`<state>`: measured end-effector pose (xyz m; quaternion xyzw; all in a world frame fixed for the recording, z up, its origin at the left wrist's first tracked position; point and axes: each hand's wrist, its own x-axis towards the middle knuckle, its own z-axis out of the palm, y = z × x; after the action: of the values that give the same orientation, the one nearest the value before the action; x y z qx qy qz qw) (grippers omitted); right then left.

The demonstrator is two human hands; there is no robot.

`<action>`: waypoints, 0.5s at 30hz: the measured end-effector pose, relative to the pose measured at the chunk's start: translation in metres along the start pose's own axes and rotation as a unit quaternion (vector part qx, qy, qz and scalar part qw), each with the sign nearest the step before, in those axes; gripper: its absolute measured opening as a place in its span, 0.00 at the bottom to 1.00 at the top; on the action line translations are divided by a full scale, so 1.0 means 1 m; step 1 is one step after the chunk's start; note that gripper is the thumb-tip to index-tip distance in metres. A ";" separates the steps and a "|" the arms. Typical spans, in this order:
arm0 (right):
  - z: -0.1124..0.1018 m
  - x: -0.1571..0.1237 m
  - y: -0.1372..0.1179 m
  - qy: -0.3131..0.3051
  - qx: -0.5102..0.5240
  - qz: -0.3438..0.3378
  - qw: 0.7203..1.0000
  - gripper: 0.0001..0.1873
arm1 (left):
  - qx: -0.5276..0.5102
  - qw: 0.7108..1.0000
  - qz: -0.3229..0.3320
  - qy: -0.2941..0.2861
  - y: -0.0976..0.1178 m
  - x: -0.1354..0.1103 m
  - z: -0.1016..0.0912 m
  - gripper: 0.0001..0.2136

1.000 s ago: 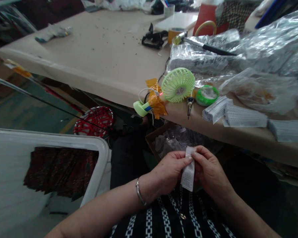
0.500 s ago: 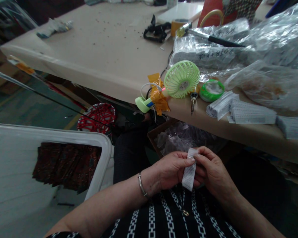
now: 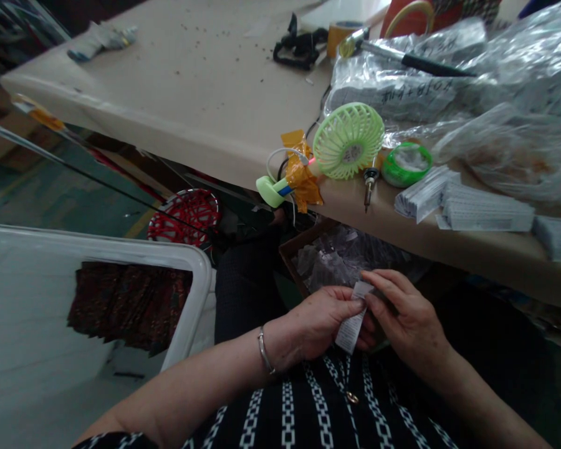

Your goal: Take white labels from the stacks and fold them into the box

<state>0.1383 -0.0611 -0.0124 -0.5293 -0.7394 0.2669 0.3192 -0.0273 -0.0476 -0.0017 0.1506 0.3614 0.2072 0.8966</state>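
Observation:
A narrow white printed label [image 3: 350,332] is pinched between the thumb and fingers of my left hand [image 3: 325,318], low in front of my striped top. My right hand [image 3: 409,318] is at the label's upper end. Its index finger and thumb are apart, with the thumb tip at the label's edge; the other fingers are partly hidden behind. On the table edge above lie fanned stacks of similar white labels [image 3: 489,209]. Below the edge, a cardboard box [image 3: 292,252] holds crumpled clear plastic [image 3: 334,259].
A green fan [image 3: 348,140] is taped to the table edge, beside a pointed metal-tipped tool [image 3: 369,187] and a green tape roll [image 3: 406,165]. Plastic-wrapped bundles [image 3: 402,93] lie behind. At left stands a white bin [image 3: 197,274] with dark patterned pieces [image 3: 131,302].
My right index finger has lifted and straightened away from the thumb, opening the pinch at the label's top. The left hand keeps its hold. The view has shifted slightly.

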 end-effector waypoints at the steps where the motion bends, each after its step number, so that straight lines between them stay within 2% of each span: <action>1: 0.000 0.000 0.001 -0.005 -0.025 -0.018 1.000 0.17 | 0.001 1.000 0.001 0.001 0.000 0.000 0.001 0.14; 5: 0.004 0.000 0.003 -0.021 -0.070 -0.039 0.997 0.17 | 0.005 1.000 0.009 0.006 -0.001 -0.001 0.004 0.15; 11: 0.006 -0.004 0.001 -0.033 -0.044 -0.027 0.998 0.16 | 0.010 1.000 0.006 0.012 -0.003 0.001 0.003 0.16; 13: 0.005 -0.005 0.000 -0.031 -0.001 0.007 0.999 0.17 | 0.011 1.000 0.004 0.013 -0.003 0.001 0.002 0.16; 15: 0.004 -0.005 0.002 -0.029 0.079 0.080 0.993 0.19 | 0.017 1.000 0.004 0.011 -0.001 0.001 0.001 0.16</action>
<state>0.1372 -0.0652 -0.0175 -0.5516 -0.6803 0.3644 0.3164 -0.0252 -0.0485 -0.0020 0.1647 0.3736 0.2064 0.8892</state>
